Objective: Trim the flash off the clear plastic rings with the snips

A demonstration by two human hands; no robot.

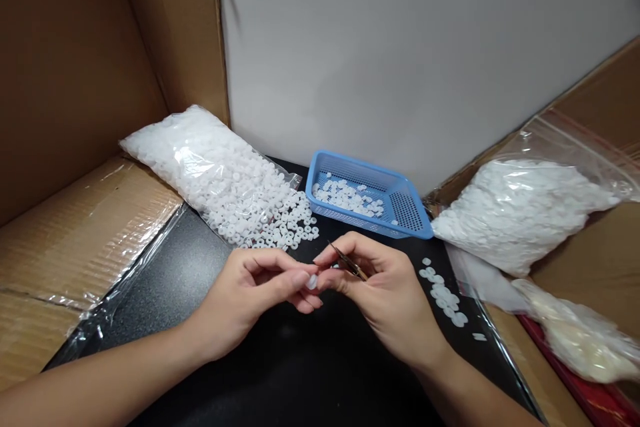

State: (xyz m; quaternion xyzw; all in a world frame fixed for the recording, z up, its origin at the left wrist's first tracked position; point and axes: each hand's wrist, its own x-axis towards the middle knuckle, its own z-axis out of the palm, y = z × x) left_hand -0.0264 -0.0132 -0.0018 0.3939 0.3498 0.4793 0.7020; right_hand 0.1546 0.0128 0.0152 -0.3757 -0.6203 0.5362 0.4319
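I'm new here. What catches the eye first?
Dead centre, the left hand pinches a small white plastic disc while the right hand grips a thin pointed metal tool. Behind them stands a blue perforated plastic basket, with a clear bag of white rings to its left and a clear bag of white discs to its right.

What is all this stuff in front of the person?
Ring bag: one, clear, full of white rings, back left, spilling onto the table.
Disc bag: one, clear, white contents, right.
Third bag: one, cream contents, near right.
Basket: one, blue, back centre, white pieces inside.
Loose discs: about a dozen, white, right of the hands.
Boxes: brown cardboard, both sides.
Table: one, black.
Tool: one, thin, dark, pointed, in right hand.
Piece: one, white, at left fingertips.
Left hand: pinching the piece.
Right hand: holding the tool.
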